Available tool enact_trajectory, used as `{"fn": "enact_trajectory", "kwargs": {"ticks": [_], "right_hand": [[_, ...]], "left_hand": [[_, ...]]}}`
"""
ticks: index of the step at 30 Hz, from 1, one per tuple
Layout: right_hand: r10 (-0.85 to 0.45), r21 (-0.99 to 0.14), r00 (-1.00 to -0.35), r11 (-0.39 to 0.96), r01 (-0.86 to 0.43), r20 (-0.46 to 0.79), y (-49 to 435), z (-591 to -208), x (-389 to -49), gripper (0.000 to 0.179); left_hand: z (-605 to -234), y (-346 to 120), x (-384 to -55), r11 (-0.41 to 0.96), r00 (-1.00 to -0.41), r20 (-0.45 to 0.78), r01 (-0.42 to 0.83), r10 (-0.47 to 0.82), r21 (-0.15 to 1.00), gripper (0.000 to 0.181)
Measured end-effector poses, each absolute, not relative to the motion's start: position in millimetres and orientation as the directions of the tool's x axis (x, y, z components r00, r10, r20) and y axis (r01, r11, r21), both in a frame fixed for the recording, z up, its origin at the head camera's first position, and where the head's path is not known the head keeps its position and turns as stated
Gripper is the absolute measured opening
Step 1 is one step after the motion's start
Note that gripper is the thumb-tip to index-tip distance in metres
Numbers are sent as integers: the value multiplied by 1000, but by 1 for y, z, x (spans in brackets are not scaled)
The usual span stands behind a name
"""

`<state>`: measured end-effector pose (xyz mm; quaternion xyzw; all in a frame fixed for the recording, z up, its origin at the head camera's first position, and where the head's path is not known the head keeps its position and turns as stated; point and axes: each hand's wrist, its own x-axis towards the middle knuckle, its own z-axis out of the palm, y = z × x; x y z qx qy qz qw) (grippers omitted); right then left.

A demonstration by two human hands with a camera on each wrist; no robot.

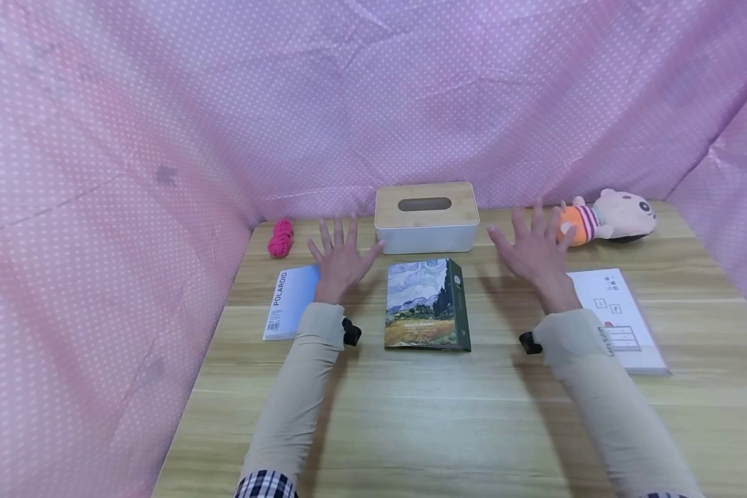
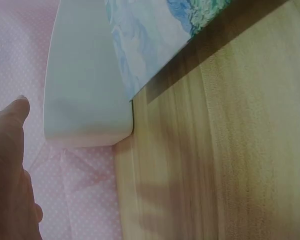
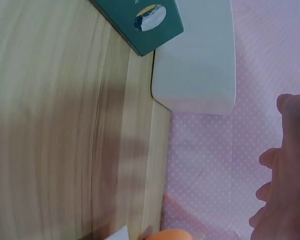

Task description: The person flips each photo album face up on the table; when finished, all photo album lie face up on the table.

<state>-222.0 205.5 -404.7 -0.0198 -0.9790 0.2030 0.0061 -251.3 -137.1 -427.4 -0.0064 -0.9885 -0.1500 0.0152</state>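
My left hand (image 1: 341,264) is held over the table with its fingers spread, holding nothing. In the head view it overlaps the corner of a blue and white Polaroid box (image 1: 292,304). My right hand (image 1: 537,252), also spread and holding nothing, hangs near a plush doll (image 1: 622,214) and a white printed box (image 1: 619,318). Between the hands a photo album (image 1: 420,304) with a painted landscape cover lies on the table. Behind it stands a tissue box (image 1: 428,238) with a wooden lid. Each wrist view shows its hand at the outer edge, apart from the tissue box (image 2: 85,75).
A bundle of pink yarn (image 1: 281,238) lies at the table's back left. The wooden table (image 1: 436,429) reaches back to a pink dotted cloth (image 1: 348,97), which also hangs at both sides.
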Motion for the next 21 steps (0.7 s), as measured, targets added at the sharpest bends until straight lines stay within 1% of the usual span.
{"fn": "enact_trajectory", "kwargs": {"ticks": [4,8,12,15,21], "right_hand": [[31,-400,-999,917,13,39,195,-404,-223,83],[6,-455,-994,889,-43,105,179,-406,-227,81],[-49,-486,-973,860,-156,225,157,-410,-233,76],[-96,-500,-942,828,-254,321,138,-414,-235,72],[-155,-560,-905,740,-373,397,96,-419,-233,69]], "left_hand": [[-428,-140,-254,944,-999,33,38,29,327,87],[-427,-150,-257,916,-996,55,89,73,392,85],[-427,-171,-257,871,-987,122,151,106,468,76],[-425,-189,-256,827,-980,171,178,100,534,69],[-420,-226,-245,759,-979,200,167,50,629,62]]}}
